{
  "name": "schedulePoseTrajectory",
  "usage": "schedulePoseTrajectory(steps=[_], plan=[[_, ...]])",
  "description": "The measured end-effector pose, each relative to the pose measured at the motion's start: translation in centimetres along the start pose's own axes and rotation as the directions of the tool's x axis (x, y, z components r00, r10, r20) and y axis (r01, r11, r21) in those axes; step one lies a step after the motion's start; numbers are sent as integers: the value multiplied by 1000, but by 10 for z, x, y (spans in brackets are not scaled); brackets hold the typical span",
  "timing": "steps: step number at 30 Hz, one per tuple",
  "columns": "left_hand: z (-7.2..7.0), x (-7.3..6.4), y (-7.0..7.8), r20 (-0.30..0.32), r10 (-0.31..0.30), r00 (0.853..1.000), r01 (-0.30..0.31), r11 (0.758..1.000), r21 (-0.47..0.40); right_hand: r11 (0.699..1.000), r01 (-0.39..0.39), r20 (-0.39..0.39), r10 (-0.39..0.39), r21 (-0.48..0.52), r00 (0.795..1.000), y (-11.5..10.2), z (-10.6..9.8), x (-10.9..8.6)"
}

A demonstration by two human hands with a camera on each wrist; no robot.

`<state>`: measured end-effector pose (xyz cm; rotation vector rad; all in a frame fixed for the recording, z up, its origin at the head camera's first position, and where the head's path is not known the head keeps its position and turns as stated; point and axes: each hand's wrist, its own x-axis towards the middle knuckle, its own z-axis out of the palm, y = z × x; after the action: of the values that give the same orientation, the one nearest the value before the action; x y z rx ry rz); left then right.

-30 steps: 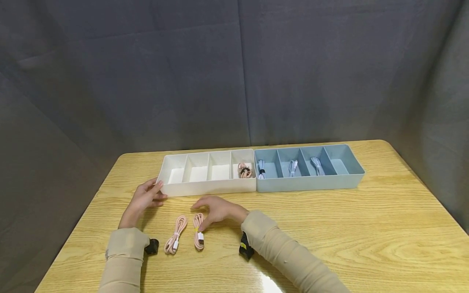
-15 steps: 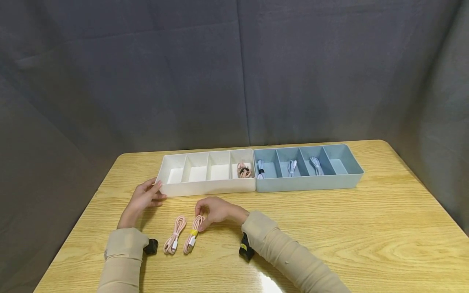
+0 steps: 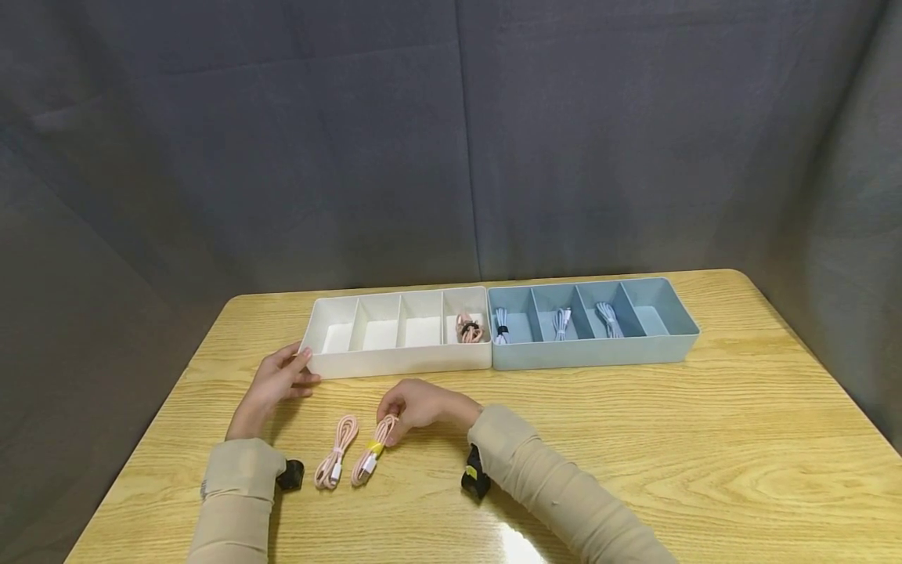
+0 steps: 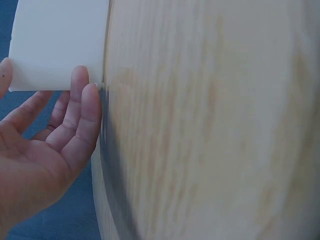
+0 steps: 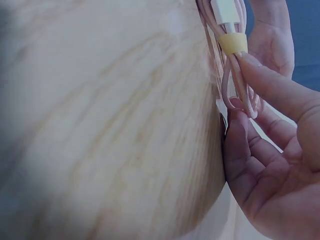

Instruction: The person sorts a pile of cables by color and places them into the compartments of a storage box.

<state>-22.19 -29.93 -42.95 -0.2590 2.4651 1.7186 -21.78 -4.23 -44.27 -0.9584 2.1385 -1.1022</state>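
In the head view, my right hand pinches the upper end of a coiled pink charging cable. A yellow tie bands this cable near its white plug, and the right wrist view shows thumb and fingertips at its loop. Left of it lies a second coiled pink cable with a pale tie. My left hand touches the near left corner of a white compartment box, fingers loosely bent. The box's rightmost compartment contains a pink cable bundle with a black tie.
A blue compartment box stands end to end with the white one. Its three left compartments each contain a light blue cable bundle. Both boxes sit near the back of the wooden table, with a dark curtain behind.
My right hand has closed its fingers on the yellow-tied cable. The cable's plug end has swung left, so it now slants. My left hand stays at the white box.
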Motion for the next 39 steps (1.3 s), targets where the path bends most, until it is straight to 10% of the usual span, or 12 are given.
schedulePoseTrajectory(steps=[24,39], plan=[[0,-1,3,8,-9,1000,9,1000,2,988,22,72,-33,155,997,5,-25,-21],[-1,-3,2,12,1,1000,-1,1000,2,979,104,-136,-81,175,987,6,-37,-33]])
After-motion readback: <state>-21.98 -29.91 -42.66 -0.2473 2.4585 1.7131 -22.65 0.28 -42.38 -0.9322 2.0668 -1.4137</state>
